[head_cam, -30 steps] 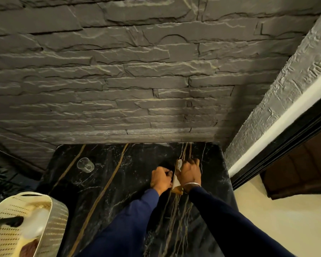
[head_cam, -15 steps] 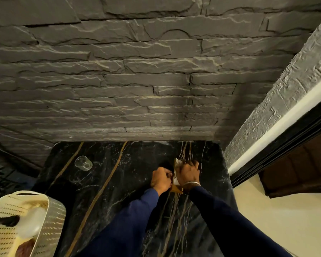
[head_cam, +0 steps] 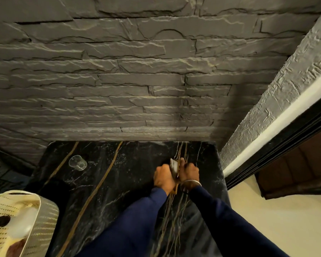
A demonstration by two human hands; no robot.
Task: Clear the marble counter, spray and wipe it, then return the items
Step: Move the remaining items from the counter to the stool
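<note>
The black marble counter (head_cam: pixel 119 182) with gold veins runs from the stone wall toward me. Both hands meet over its right part. My left hand (head_cam: pixel 163 178) and my right hand (head_cam: pixel 189 172) are closed together around a small flat object (head_cam: pixel 174 166) with a pale face and a brown edge; most of it is hidden between them. What it is, I cannot tell. A clear glass tumbler (head_cam: pixel 77 162) sits on the counter's far left, well apart from both hands.
A cream perforated basket (head_cam: pixel 44 219) with items inside stands at the lower left beside the counter. The dark stone wall (head_cam: pixel 137 80) backs the counter. A textured grey pillar (head_cam: pixel 267 108) and a dark doorway lie to the right.
The hands stay closed around the small object and have shifted it slightly toward the wall. The view has tilted a little.
</note>
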